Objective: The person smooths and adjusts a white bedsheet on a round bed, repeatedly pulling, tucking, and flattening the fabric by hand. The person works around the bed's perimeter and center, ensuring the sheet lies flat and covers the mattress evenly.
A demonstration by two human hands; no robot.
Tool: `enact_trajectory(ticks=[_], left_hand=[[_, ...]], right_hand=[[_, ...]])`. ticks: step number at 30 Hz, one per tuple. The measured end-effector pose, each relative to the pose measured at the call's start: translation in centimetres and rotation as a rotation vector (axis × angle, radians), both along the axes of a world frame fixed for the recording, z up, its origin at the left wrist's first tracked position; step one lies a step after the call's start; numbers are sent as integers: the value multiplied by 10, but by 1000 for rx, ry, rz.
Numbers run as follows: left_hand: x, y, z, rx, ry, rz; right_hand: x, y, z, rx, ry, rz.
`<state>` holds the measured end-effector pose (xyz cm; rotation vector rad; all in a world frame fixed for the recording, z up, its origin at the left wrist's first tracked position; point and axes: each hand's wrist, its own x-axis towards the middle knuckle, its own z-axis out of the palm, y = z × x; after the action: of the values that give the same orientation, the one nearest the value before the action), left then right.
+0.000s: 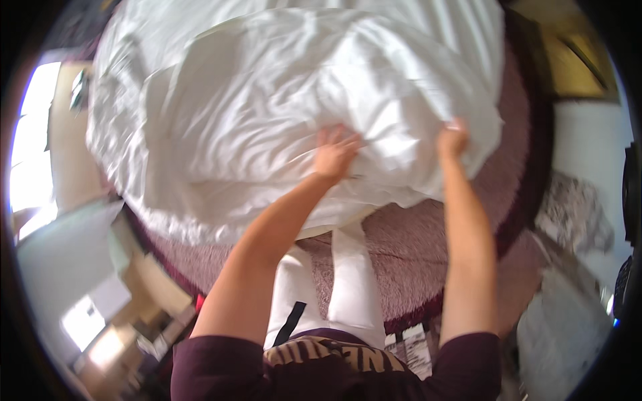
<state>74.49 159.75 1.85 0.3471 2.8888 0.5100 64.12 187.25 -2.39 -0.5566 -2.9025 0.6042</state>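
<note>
A large white sheet or cover of crumpled fabric (241, 110) spreads before me over a pinkish carpet. Its left and lower-left edge looks gathered. My left hand (337, 152) lies on the fabric near the middle, fingers apart and palm down. Farther right, my right hand (453, 139) is closed on a part of the same fabric near its right side, and the cloth rises in folds between the two hands. Both hands are slightly blurred. What lies under the fabric is hidden.
The pink rug (406, 255) has a dark red border. A crumpled patterned cloth (574, 213) and a pale grey bag or cloth (556, 331) lie at right. Boxes or furniture (150, 285) stand at lower left, below a bright window (32, 145).
</note>
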Motion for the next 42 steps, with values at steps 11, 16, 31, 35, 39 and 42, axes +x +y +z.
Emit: enact_trajectory(ticks=[11, 16, 31, 35, 39, 42], left_hand=[[3, -7, 71, 454, 279, 249], [151, -125, 16, 288, 21, 195], [260, -267, 43, 216, -36, 45], [253, -266, 59, 165, -238, -49], [240, -261, 68, 93, -215, -150], [237, -252, 57, -2, -181, -156]], right_hand=[[-100, -54, 124, 335, 525, 370], [62, -206, 106, -429, 493, 1242], [264, -401, 50, 101, 93, 1276], [281, -378, 70, 47, -234, 1171], [306, -370, 93, 3, -467, 1144], [312, -368, 101, 24, -566, 1169]])
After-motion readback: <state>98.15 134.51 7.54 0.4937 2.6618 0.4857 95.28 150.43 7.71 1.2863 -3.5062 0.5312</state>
